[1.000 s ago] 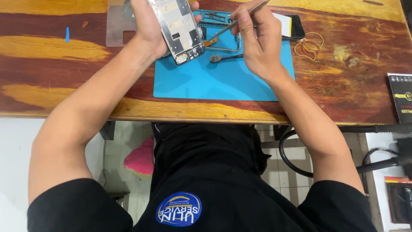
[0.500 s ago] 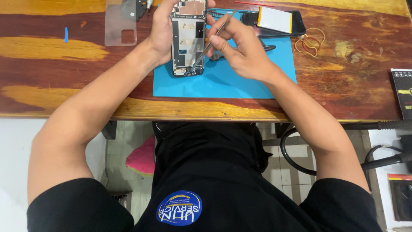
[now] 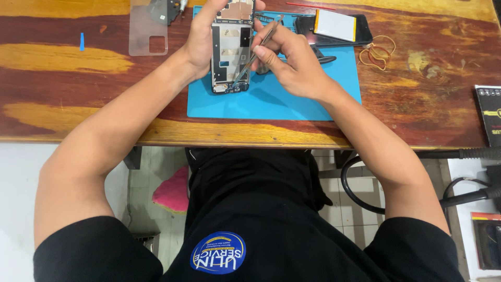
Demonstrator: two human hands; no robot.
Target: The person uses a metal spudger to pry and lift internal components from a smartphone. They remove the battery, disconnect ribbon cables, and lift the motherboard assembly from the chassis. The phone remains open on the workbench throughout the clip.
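Note:
My left hand (image 3: 201,39) grips an opened smartphone frame (image 3: 229,49), its inner side facing up, standing on its lower edge on a blue work mat (image 3: 292,102). My right hand (image 3: 289,60) pinches metal tweezers (image 3: 255,49), whose tips reach down into the lower part of the phone frame. The phone's top end runs up to the frame's upper border.
A flat battery (image 3: 335,25) lies on a dark phone part at the mat's far right. Rubber bands (image 3: 377,52) sit on the wooden table (image 3: 78,94). A clear phone case (image 3: 148,28) rests far left. Black cables (image 3: 459,156) hang at the right.
The phone frame has come down from a raised, tilted pose and now stands on the mat. My right hand has moved in closer, and the tweezer tips have moved into the lower part of the frame.

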